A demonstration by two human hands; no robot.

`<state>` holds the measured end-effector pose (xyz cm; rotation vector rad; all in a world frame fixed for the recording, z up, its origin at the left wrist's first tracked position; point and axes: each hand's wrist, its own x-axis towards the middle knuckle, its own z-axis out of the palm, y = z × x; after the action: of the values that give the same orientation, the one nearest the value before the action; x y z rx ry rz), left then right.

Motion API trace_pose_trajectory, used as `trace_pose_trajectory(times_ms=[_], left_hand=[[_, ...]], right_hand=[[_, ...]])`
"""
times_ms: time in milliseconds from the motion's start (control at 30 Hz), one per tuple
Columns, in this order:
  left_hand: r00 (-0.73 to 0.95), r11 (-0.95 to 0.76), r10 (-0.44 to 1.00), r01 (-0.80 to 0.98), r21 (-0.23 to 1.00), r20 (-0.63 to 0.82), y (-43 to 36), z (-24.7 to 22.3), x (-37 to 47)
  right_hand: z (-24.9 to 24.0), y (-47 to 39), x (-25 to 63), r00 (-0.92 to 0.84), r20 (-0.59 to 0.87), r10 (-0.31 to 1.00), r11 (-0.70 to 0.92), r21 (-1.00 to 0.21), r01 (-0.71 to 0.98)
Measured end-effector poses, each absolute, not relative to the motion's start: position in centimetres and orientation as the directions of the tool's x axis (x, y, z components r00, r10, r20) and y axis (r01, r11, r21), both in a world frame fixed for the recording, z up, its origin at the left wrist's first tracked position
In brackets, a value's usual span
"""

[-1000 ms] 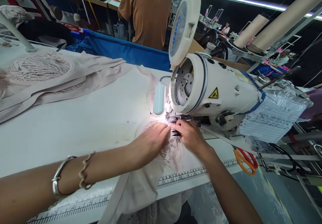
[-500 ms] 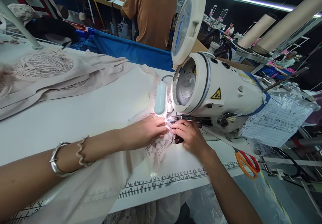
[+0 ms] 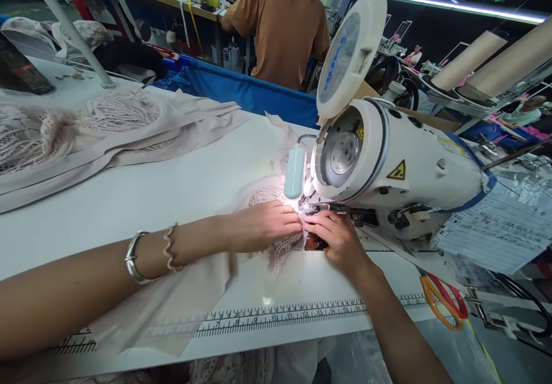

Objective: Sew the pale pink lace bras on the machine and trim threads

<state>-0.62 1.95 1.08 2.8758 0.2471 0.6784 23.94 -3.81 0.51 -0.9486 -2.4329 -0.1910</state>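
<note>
Hands at the industrial sewing machine (image 3: 414,168), seen from my head camera. The pale pink lace fabric (image 3: 284,252) lies on the white worktable (image 3: 202,185), its upper part at the brightly lit needle area. My left hand (image 3: 263,226) rests flat over it, fingers extended and close together; with the thumb hidden, I cannot tell whether it pinches the cloth. My right hand (image 3: 338,237) is half-curled opposite, fingertips beside the needle area and nearly meeting the left; I cannot tell whether they grip anything. A lamp (image 3: 294,174) stands just above the left fingers. A printed ruler (image 3: 276,318) runs along the near edge; orange-handled scissors (image 3: 433,300) lie right.
</note>
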Motion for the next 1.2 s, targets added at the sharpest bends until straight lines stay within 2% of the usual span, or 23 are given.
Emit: trace_pose_trajectory(times_ms=[67, 167, 467, 633, 767, 1033, 1200], left_hand=[[0.922, -0.976, 0.175, 0.115, 0.186, 0.346, 1.7, 1.4, -0.7], [0.924, -0.970, 0.229, 0.190, 0.153, 0.307, 1.4, 1.5, -0.7], [0.886, -0.954, 0.287, 0.300, 0.021, 0.365, 0.9, 1.1, 0.1], [0.889, -0.962, 0.253, 0.274, -0.001, 0.382, 0.9, 1.0, 0.2], [0.892, -0.972, 0.224, 0.232, 0.028, 0.392, 1.0, 1.3, 0.1], [0.890, -0.934, 0.342, 0.357, 0.008, 0.300, 0.7, 1.2, 0.1], [0.861, -0.891, 0.400, 0.446, -0.086, 0.314, 0.4, 0.9, 0.2]], right_hand=[[0.6, -3.8, 23.9, -0.615, 0.537, 0.577, 0.757, -0.068, 0.650], [0.7, -3.9, 23.8, -0.607, 0.542, 0.581, 0.755, -0.081, 0.651], [0.6, -3.9, 23.8, -0.599, 0.493, 0.631, 0.721, -0.090, 0.687], [0.8, -4.0, 23.5, -0.621, 0.501, 0.603, 0.747, -0.080, 0.660], [1.0, -4.0, 23.4, -0.634, 0.513, 0.579, 0.754, -0.041, 0.655], [1.1, -4.0, 23.3, -0.635, 0.504, 0.586, 0.753, -0.048, 0.656], [1.1, -4.2, 23.4, -0.636, 0.515, 0.574, 0.760, -0.046, 0.648]])
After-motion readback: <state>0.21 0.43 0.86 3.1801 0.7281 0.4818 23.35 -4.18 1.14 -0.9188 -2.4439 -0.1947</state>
